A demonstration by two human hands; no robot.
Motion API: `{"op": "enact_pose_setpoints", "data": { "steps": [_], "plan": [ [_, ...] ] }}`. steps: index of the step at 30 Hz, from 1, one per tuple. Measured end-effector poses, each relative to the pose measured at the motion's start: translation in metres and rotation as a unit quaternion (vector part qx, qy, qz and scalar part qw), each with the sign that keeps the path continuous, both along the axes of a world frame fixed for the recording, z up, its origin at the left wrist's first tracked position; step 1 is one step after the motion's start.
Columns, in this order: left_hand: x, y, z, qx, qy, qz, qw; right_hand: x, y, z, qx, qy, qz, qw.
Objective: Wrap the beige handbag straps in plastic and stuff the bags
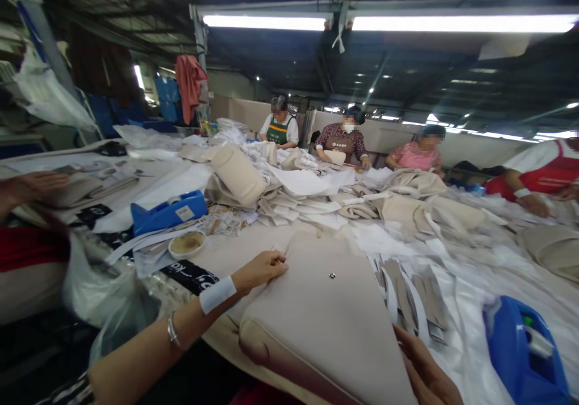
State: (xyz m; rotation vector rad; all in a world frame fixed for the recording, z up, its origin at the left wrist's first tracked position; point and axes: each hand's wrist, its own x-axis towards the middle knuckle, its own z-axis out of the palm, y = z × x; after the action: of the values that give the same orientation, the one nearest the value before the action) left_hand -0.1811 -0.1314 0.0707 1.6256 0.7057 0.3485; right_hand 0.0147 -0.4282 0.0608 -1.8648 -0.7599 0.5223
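A beige bag (312, 314) with a small metal fitting (332, 276) on its flap lies at the table's front edge. My left hand (266, 268), with a white band and a bracelet on its arm, is closed at the bag's upper left edge, fingers pinching that edge. On the right side, my right hand (425, 366) rests along the bag's edge; its fingers are stretched out and partly hidden beneath or behind the panel. Beige and white strips (407, 296) lie just right of the bag.
A blue holder (169, 212) and a round dish (186, 244) sit at left, another blue holder (525, 347) at right. Piled beige pieces (298, 181) cover the middle. Several people work across the table; another person's hand (40, 184) is at far left.
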Motion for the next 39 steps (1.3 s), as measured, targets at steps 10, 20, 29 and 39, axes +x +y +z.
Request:
{"op": "enact_pose_setpoints", "data": {
  "steps": [10, 20, 29, 39],
  "plan": [
    [-0.047, -0.038, 0.013, -0.095, -0.057, -0.038, 0.993, 0.033, 0.143, 0.043, -0.019, -0.308, 0.146, 0.940],
    [-0.073, -0.064, 0.026, -0.112, -0.153, -0.038, 0.981, 0.011, 0.268, 0.024, -0.109, -0.290, 0.307, 0.900],
    [-0.077, -0.057, 0.008, -0.238, -0.230, -0.054, 0.942, 0.002, 0.288, 0.013, -0.110, -0.307, 0.255, 0.910],
    [-0.088, -0.053, 0.003, -0.230, -0.101, -0.091, 0.964, -0.019, 0.312, -0.023, -0.206, -0.344, 0.234, 0.886]
  ]
}}
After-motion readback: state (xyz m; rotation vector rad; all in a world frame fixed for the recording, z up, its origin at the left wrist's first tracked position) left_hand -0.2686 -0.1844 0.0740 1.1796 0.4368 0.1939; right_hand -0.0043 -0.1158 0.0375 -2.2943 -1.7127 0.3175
